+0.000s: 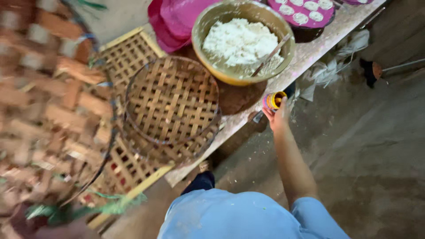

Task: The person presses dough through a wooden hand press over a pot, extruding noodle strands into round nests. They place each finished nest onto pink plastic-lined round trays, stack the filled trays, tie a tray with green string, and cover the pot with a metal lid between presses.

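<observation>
Head view, looking down along the person's body. The right hand (pixel 278 116) is reaching out at the table's (pixel 310 53) near edge, its fingers closing around a small round container (pixel 274 100) with a yellow rim and striped sides; the container is sitting at the fingertips, just off the table edge, below the large yellow bowl (pixel 208 26). The bowl is holding a white crumbly mass (pixel 237 42), and 1 stick (pixel 271 55) is leaning against its rim. A round woven bamboo tray (pixel 172 102) is lying on a square bamboo lattice (pixel 128 53), well apart from the hand on its left. A pink tray (pixel 325 18) carrying white rounds is lying beyond the bowl. The left hand is lying outside the picture.
</observation>
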`<state>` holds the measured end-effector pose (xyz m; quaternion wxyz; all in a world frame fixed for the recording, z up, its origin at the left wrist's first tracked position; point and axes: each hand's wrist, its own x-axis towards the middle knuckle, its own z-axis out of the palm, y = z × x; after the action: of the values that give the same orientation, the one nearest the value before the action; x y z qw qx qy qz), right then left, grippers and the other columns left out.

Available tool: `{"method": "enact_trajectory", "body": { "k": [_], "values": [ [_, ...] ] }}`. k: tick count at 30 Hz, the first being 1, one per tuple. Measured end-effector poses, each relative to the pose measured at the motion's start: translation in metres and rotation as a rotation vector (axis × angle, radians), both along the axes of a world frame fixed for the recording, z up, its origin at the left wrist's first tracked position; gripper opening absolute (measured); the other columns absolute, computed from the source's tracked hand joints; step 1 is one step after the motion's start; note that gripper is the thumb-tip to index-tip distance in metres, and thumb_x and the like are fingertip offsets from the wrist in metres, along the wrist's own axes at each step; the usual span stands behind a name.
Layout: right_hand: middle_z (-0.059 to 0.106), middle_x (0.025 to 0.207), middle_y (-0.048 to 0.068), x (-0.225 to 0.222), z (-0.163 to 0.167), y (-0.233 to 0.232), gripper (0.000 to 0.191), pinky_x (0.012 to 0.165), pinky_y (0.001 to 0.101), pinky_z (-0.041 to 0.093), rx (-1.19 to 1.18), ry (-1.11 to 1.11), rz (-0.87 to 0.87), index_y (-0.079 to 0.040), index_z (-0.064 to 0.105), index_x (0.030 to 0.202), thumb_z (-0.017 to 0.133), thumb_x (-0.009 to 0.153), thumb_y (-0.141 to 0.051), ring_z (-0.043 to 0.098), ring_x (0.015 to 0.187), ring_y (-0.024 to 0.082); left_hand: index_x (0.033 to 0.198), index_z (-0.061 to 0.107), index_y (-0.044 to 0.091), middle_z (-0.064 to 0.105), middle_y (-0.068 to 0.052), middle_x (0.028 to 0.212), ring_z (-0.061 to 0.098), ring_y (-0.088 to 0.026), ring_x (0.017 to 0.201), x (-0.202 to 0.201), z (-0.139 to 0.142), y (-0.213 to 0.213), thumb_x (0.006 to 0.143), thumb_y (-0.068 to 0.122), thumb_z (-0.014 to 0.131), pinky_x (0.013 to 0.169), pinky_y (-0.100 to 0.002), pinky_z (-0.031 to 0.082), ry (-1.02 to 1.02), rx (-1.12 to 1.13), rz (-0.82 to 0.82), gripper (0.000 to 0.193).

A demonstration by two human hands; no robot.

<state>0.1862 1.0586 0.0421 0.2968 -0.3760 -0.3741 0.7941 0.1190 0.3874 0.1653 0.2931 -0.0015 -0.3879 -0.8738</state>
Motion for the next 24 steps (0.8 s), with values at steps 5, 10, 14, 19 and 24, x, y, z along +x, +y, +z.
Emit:
{"method": "enact_trajectory", "body": {
  "k": [5,10,14,19,24],
  "values": [
    [0.071,0.117,0.006,-0.023,0.011,0.105,0.061,0.074,0.0402,0.063,0.191,-0.228,-0.093,-0.019,0.055,0.136,0.041,0.099,-0.066,0.072,0.088,0.022,0.125,0.061,0.003,0.064,-0.01,0.122,0.062,-0.025,0.114,-0.069,0.022,0.077,0.111,0.024,0.055,0.105,-0.039,0.05,0.087,-0.201,0.191,0.025],
    [0.071,0.116,0.005,-0.053,0.031,0.182,0.056,0.069,0.0391,0.063,0.258,-0.298,-0.032,-0.02,0.057,0.135,0.039,0.103,-0.061,0.074,0.088,0.019,0.128,0.059,0.004,0.061,-0.01,0.126,0.059,-0.025,0.119,-0.111,0.057,0.164,0.113,0.028,0.05,0.108,-0.04,0.048,0.153,-0.316,0.227,0.03],
    [0.07,0.117,0.006,-0.095,0.044,0.232,0.051,0.067,0.0403,0.061,0.313,-0.396,0.008,-0.018,0.058,0.135,0.039,0.104,-0.054,0.072,0.089,0.025,0.131,0.057,0.004,0.059,-0.009,0.129,0.057,-0.025,0.123,-0.116,0.066,0.229,0.114,0.031,0.047,0.111,-0.04,0.046,0.171,-0.385,0.23,0.033],
    [0.068,0.118,0.015,-0.142,0.036,0.285,0.044,0.07,0.0445,0.066,0.844,-0.523,0.216,-0.008,0.064,0.127,0.043,0.096,-0.031,0.073,0.1,0.031,0.134,0.055,0.004,0.056,-0.009,0.133,0.054,-0.025,0.127,-0.101,0.044,0.311,0.116,0.035,0.042,0.115,-0.041,0.044,0.14,-0.482,0.194,0.038],
    [0.063,0.13,0.015,-0.178,0.024,0.323,0.048,0.085,0.0429,0.057,1.188,-0.436,0.401,-0.006,0.057,0.137,0.047,0.102,-0.037,0.066,0.111,0.027,0.125,0.055,0.008,0.056,-0.008,0.126,0.054,-0.023,0.121,-0.043,0.041,0.436,0.117,0.039,0.043,0.109,-0.039,0.045,0.07,-0.476,0.006,0.034]
  ]
}}
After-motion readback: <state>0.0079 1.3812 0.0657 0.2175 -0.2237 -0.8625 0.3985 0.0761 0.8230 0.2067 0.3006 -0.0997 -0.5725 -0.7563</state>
